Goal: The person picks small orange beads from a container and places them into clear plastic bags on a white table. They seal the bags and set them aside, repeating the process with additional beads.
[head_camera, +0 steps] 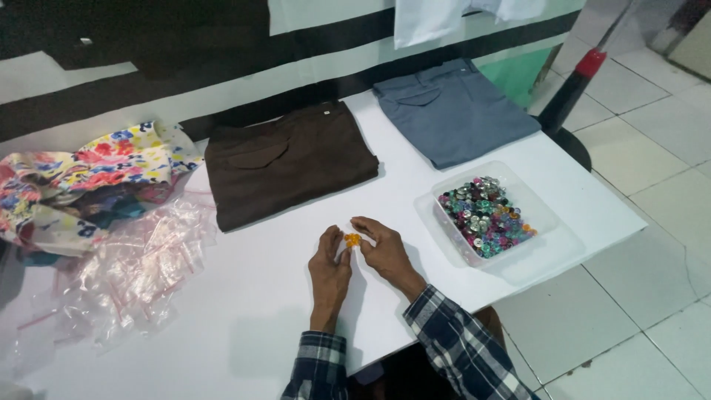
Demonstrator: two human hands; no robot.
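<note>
Small orange button (pixel 352 239) sits pinched between the fingertips of the left hand (pixel 329 268) and right hand (pixel 385 252) over a white table (pixel 244 311). Just right of the hands stands a clear plastic tray (pixel 544 215) of mixed coloured buttons (pixel 485 215); beyond them lie folded brown trousers (pixel 289 159).

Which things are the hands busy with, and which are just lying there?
In use:
left hand and right hand pinching a small orange piece
clear tray of coloured buttons, close by

Lying about:
brown folded trousers
grey folded trousers
flowery cloth
clear plastic bags
</note>
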